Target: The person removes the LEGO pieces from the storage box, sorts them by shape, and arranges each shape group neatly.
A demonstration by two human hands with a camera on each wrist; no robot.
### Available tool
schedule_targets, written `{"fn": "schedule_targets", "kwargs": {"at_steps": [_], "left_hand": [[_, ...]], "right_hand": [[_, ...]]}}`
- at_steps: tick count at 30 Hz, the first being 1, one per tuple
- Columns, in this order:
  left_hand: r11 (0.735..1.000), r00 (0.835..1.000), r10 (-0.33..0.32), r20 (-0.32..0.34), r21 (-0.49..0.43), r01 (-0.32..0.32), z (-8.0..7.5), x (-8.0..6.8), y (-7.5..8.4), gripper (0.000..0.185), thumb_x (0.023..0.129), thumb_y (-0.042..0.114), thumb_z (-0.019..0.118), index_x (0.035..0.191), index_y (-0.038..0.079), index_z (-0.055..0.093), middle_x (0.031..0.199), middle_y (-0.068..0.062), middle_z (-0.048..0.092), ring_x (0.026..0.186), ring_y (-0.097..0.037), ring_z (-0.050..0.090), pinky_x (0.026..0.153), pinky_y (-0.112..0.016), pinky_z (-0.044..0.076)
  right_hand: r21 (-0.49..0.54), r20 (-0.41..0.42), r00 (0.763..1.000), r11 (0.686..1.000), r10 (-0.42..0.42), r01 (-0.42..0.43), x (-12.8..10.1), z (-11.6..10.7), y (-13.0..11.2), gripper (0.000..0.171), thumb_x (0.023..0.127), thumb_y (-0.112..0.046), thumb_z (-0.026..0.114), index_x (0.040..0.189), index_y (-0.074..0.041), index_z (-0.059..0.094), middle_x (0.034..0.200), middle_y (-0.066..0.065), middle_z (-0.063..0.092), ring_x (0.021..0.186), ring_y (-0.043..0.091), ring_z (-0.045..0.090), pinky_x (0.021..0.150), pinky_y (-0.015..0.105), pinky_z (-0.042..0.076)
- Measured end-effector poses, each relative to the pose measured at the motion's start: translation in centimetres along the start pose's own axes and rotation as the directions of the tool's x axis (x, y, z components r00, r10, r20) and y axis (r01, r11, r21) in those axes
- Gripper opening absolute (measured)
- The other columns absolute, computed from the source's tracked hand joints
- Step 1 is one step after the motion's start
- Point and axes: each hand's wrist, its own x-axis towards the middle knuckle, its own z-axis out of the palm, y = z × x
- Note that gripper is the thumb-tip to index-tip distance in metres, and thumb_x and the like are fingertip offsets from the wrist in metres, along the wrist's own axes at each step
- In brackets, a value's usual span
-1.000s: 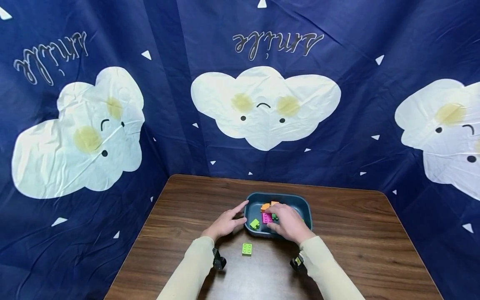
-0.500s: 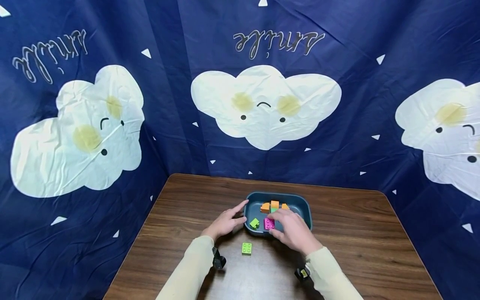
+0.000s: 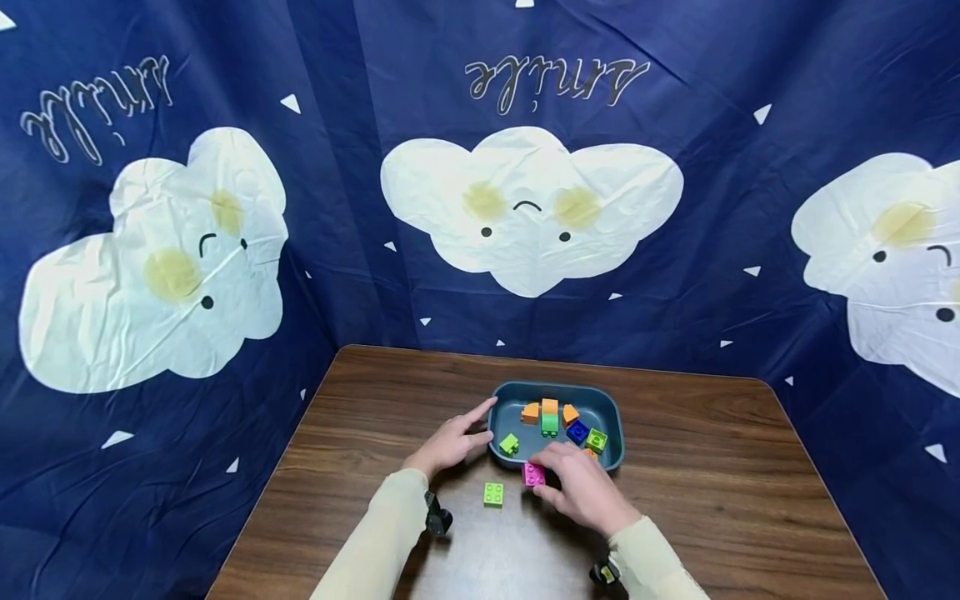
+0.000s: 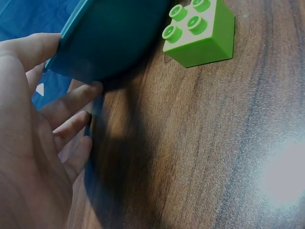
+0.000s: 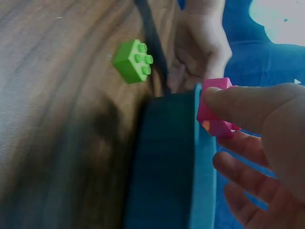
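A pink toy building brick [image 3: 533, 474] is pinched between the thumb and fingers of my right hand [image 3: 587, 489], at the near rim of a dark teal tray [image 3: 617, 417]. In the right wrist view the pink brick [image 5: 215, 107] is beside the tray's rim. My left hand [image 3: 448, 446] touches the tray's left side, its fingers fairly straight; the left wrist view shows its thumb at the rim. On the table in front of the tray sits a lime green brick [image 3: 493, 494], studs up, with neither hand on it.
Inside the tray lie several bricks: orange ones [image 3: 530, 412], a green one [image 3: 550, 423], a dark blue one [image 3: 577, 432] and lime green ones [image 3: 509, 443]. The wooden table [image 3: 720, 467] is bounded by a blue cloud-print curtain [image 3: 337, 208].
My right hand has taken hold of the pink brick and drawn it from inside the tray toward me, up to the near rim. The left hand and the lime green brick outside have stayed put.
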Motion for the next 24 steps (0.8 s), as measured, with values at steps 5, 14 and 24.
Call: {"fn": "schedule_targets", "kwargs": {"at_steps": [5,14,24], "left_hand": [[1.000,1.000,-0.004,-0.001,0.010,0.004,0.0,0.0,0.1,0.066,0.107,0.037,0.060,0.165,0.044,0.030,0.160,-0.005,0.050,0.144,-0.029,0.051,0.120,-0.062,0.034],[1.000,1.000,0.000,0.004,-0.011,0.000,0.0,0.1,0.1,0.067,0.107,0.034,0.061,0.167,0.038,0.031,0.157,-0.007,0.054,0.143,-0.030,0.052,0.119,-0.063,0.034],[1.000,1.000,-0.007,0.000,-0.001,0.007,0.0,0.0,0.1,0.066,0.107,0.035,0.061,0.165,0.042,0.031,0.156,-0.007,0.055,0.144,-0.031,0.050,0.120,-0.063,0.033]], "right_hand": [[0.046,0.044,0.999,0.999,0.007,-0.010,-0.3,1.0,0.0,0.031,0.089,-0.020,0.086,0.116,-0.010,0.076,0.109,-0.001,0.073,0.101,0.014,0.067,0.089,0.038,0.059],[0.053,0.152,0.987,0.997,0.055,-0.064,-0.7,2.7,0.2,0.032,0.091,-0.024,0.084,0.119,-0.011,0.076,0.111,-0.001,0.072,0.103,0.014,0.066,0.093,0.041,0.058],[0.066,0.172,0.980,0.992,0.098,-0.111,-1.1,4.2,0.5,0.032,0.089,-0.025,0.086,0.116,-0.011,0.077,0.104,-0.006,0.070,0.091,0.004,0.061,0.083,0.032,0.058]]}}
